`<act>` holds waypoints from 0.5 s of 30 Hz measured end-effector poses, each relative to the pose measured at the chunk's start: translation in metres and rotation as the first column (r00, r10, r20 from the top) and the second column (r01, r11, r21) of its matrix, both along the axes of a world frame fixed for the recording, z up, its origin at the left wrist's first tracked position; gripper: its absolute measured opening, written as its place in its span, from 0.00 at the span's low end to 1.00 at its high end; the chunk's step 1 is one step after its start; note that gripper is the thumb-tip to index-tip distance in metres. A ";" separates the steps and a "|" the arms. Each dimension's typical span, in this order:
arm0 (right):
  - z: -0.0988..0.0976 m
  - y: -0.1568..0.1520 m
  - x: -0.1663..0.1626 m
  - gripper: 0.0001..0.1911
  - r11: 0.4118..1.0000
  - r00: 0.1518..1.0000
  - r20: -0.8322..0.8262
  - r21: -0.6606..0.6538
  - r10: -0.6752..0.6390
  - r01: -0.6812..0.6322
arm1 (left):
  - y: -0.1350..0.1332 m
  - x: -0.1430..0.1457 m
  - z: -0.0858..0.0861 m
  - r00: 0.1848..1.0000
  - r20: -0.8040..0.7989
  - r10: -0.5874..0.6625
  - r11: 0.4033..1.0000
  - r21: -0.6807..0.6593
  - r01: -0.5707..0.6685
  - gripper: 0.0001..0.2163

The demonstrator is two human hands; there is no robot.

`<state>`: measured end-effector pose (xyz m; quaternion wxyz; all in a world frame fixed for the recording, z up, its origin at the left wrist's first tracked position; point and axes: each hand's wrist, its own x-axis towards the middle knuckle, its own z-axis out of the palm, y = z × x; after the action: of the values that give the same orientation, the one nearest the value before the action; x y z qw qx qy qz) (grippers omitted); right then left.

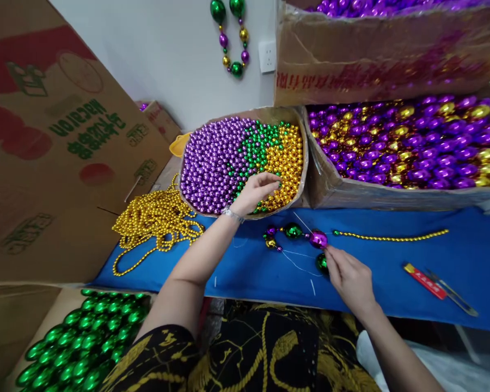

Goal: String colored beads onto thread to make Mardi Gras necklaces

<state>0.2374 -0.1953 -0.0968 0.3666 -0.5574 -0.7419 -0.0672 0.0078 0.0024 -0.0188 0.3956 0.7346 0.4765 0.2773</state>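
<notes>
My left hand (256,194) reaches over a box of small beads, fingers pinched, with what looks like a small green bead (279,185) at the tips. Below it, small purple beads (216,158), green beads (258,142) and gold beads (288,163) fill the box. On the blue cloth, my right hand (350,277) is closed, thumb and finger pinching the string of beads at a large purple bead (318,239). A large green bead (321,263) lies against those fingers. Left along the thin thread sit another green bead (293,231) and several smaller beads.
Gold bead strands (155,218) lie left; a short gold strand (392,236) and a red-and-yellow cutter (427,282) lie right. Boxes of purple and gold beads (408,144) stand behind. A bead necklace (237,68) hangs on the wall. Large green beads (81,340) fill a lower-left box.
</notes>
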 end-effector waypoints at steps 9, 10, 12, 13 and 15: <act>0.009 -0.002 -0.003 0.11 1.000 1.000 0.000 0.003 -0.027 0.027 | -0.064 0.015 0.011 0.783 0.619 0.062 0.882 -0.401 0.248 0.13; 0.009 -0.002 -0.002 0.11 1.000 1.000 -0.001 -0.008 -0.030 0.030 | -0.064 0.016 0.011 0.789 0.611 0.058 0.888 -0.393 0.239 0.13; 0.008 -0.004 -0.001 0.11 0.999 0.999 0.006 -0.019 -0.035 0.035 | -0.064 0.018 0.010 0.800 0.599 0.043 0.904 -0.364 0.224 0.12; 0.007 -0.004 0.000 0.11 0.999 0.999 0.012 -0.021 -0.035 0.035 | -0.064 0.019 0.010 0.801 0.597 0.033 0.913 -0.345 0.220 0.12; 0.006 -0.005 0.000 0.11 0.999 0.999 0.014 -0.023 -0.038 0.038 | -0.064 0.020 0.010 0.800 0.600 0.008 0.926 -0.306 0.220 0.12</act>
<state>0.2378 -0.1999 -0.0910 0.3538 -0.5752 -0.7343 -0.0693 0.0280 -0.0614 -0.0089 0.6668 0.5521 0.3295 0.3769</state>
